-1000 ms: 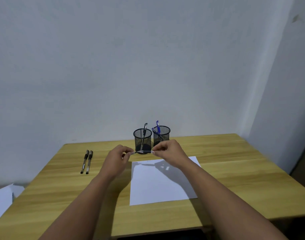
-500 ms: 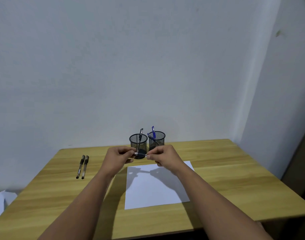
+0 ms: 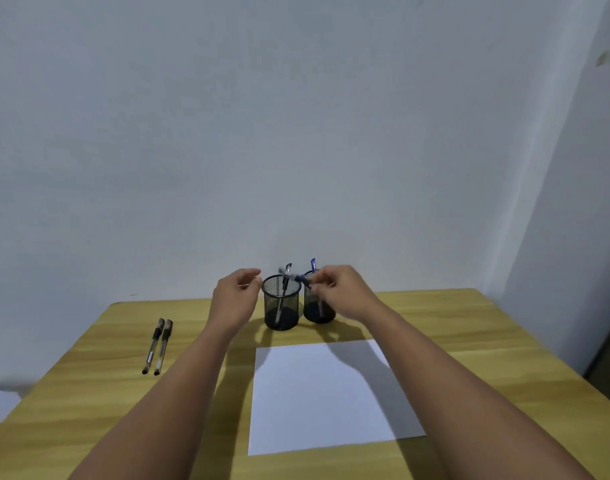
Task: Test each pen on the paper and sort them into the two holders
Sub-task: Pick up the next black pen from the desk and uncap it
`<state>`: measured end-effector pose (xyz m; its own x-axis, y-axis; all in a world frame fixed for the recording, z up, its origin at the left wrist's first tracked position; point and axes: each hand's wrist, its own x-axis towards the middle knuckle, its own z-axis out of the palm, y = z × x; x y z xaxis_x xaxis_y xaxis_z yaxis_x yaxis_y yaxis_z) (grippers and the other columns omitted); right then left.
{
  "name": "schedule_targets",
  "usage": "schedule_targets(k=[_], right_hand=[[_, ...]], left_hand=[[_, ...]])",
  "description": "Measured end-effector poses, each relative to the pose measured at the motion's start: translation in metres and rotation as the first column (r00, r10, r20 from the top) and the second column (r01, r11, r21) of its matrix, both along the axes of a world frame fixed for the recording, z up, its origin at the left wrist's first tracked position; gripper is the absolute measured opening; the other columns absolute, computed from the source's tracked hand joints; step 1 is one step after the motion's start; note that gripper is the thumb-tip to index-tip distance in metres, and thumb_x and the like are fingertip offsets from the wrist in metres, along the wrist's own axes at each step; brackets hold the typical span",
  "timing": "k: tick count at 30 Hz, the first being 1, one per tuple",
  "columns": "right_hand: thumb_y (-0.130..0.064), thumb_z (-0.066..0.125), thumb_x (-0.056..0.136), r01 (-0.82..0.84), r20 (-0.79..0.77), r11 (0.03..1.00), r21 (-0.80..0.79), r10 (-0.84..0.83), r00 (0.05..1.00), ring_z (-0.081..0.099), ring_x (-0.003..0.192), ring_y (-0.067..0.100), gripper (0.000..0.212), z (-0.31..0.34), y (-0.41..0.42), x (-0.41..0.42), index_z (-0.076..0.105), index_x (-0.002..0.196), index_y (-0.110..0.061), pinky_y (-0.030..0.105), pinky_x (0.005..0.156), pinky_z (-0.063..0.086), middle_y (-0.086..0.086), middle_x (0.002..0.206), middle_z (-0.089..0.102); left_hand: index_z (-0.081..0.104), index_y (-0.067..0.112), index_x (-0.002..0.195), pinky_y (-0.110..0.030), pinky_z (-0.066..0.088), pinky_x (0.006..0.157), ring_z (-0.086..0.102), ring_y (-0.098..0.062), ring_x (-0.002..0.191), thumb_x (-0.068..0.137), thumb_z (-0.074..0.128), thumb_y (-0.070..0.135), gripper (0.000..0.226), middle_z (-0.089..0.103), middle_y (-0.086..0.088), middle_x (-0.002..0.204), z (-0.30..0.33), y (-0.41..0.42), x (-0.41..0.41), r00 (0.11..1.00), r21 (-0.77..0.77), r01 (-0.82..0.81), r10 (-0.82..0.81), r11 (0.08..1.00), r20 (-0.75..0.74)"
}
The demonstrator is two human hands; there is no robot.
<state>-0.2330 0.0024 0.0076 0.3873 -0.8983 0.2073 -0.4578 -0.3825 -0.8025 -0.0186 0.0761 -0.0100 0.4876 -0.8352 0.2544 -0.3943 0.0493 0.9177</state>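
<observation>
Landmark: left holder (image 3: 281, 303), black mesh, on the table (image 3: 469, 341) at its far side.
Right hand (image 3: 341, 292): fingers pinched on a blurred dark pen (image 3: 298, 278), held just over the left holder's rim, tilted.
Left hand (image 3: 236, 299): just left of the left holder, fingers curled loosely; whether they hold anything, cannot tell.
Right holder (image 3: 318, 306): touching or just beside the left holder; one blue-capped pen inside.
Paper (image 3: 324, 396): nearer than the left holder, blank as far as visible.
Loose pens (image 3: 158, 346): two, well left of the left holder, untested by the look of it.
Risk: pen could clip the rim or the pen already standing inside, tipping the light holder.
Risk: holders sit close, so a wrong-holder drop is likely.
Unclear: held pen's tip, cap and colour lost to motion blur; right holder partly hidden by the right hand.
</observation>
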Motion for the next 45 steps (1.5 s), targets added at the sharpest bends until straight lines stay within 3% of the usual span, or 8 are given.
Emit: schedule_targets(k=[4, 9, 15, 18, 28, 35, 39, 45], right_hand=[[-0.010, 0.078, 0.092, 0.063, 0.154, 0.998, 0.019, -0.065, 0.986, 0.075, 0.081, 0.018, 0.020, 0.021, -0.037, 0.021, 0.066, 0.091, -0.026, 0.028, 0.076, 0.056, -0.006, 0.077, 0.078], [-0.008, 0.078, 0.086, 0.082, 0.163, 0.996, -0.028, -0.076, 0.984, 0.078, 0.082, 0.023, 0.026, 0.016, -0.063, 0.064, 0.063, 0.090, -0.029, 0.030, 0.067, 0.058, 0.008, 0.083, 0.080], [-0.009, 0.074, 0.081, 0.058, -0.069, 0.995, -0.084, -0.064, 0.996, 0.071, 0.082, 0.021, 0.025, -0.011, -0.067, 0.095, 0.064, 0.100, -0.021, 0.031, 0.077, 0.055, -0.004, 0.072, 0.074], [-0.010, 0.073, 0.084, 0.082, -0.170, 0.987, -0.137, -0.105, 0.980, 0.070, 0.091, 0.025, 0.026, -0.014, -0.064, 0.102, 0.070, 0.109, -0.016, 0.027, 0.077, 0.048, 0.005, 0.093, 0.078], [-0.010, 0.064, 0.096, 0.125, -0.256, 0.946, -0.299, -0.205, 0.945, 0.059, 0.129, 0.031, 0.051, 0.011, -0.042, 0.109, 0.059, 0.147, -0.012, 0.039, 0.100, 0.050, 0.011, 0.138, 0.065], [-0.019, 0.070, 0.090, 0.005, -0.147, 0.991, -0.132, -0.025, 0.989, 0.072, 0.100, 0.023, 0.020, 0.016, 0.008, 0.155, 0.079, 0.108, -0.019, 0.035, 0.089, 0.058, 0.001, 0.101, 0.077], [-0.015, 0.073, 0.085, -0.117, -0.190, 0.993, 0.032, 0.121, 0.974, 0.078, 0.087, 0.027, 0.008, -0.012, 0.028, 0.196, 0.078, 0.080, -0.018, 0.046, 0.082, 0.066, 0.001, 0.081, 0.075], [-0.021, 0.079, 0.089, -0.157, -0.238, 0.970, 0.187, 0.200, 0.951, 0.076, 0.085, 0.026, 0.011, -0.061, 0.048, 0.252, 0.077, 0.080, -0.015, 0.041, 0.083, 0.065, 0.008, 0.092, 0.080]], left_hand=[[0.053, 0.022, 0.144, -0.033, 0.046, 0.096, 0.057, -0.018, 0.116, 0.084, 0.078, 0.035, 0.067, 0.061, -0.002, 0.135, -0.018, -0.028, 0.014, 0.983, 0.126, -0.041, 0.017, 0.991, 0.181], [0.028, 0.024, 0.159, -0.039, 0.043, 0.109, 0.048, -0.023, 0.136, 0.063, 0.092, 0.051, 0.118, 0.048, -0.002, 0.152, -0.049, -0.060, 0.017, 0.986, 0.268, 0.092, -0.126, 0.959, 0.110], [0.059, 0.033, 0.125, -0.040, 0.056, 0.095, 0.066, -0.008, 0.106, 0.058, 0.089, 0.051, 0.075, 0.069, 0.017, 0.114, -0.072, -0.073, 0.013, 0.982, 0.171, 0.107, -0.131, 0.979, 0.136], [0.062, 0.034, 0.117, -0.041, 0.058, 0.090, 0.068, -0.005, 0.098, 0.057, 0.087, 0.052, 0.068, 0.070, 0.018, 0.108, -0.073, -0.070, 0.013, 0.983, 0.151, 0.101, -0.123, 0.983, 0.140], [0.051, 0.037, 0.141, -0.042, 0.054, 0.097, 0.063, -0.013, 0.112, 0.069, 0.075, 0.066, 0.081, 0.064, 0.010, 0.129, -0.055, -0.037, 0.030, 0.960, 0.292, 0.077, -0.150, 0.953, 0.236], [0.064, 0.027, 0.129, -0.036, 0.053, 0.090, 0.063, -0.016, 0.110, 0.093, 0.063, 0.039, 0.038, 0.067, 0.008, 0.126, -0.050, 0.029, 0.106, 0.862, 0.232, -0.247, 0.104, 0.941, 0.496], [0.067, 0.025, 0.128, -0.041, 0.053, 0.087, 0.060, -0.024, 0.116, 0.096, 0.056, 0.033, 0.034, 0.065, 0.000, 0.128, -0.061, 0.061, 0.148, 0.795, 0.219, -0.384, 0.201, 0.897, 0.572], [0.067, 0.030, 0.127, -0.037, 0.053, 0.083, 0.058, -0.018, 0.117, 0.096, 0.057, 0.040, 0.034, 0.062, 0.005, 0.128, -0.093, 0.079, 0.185, 0.771, 0.232, -0.380, 0.169, 0.895, 0.614]])
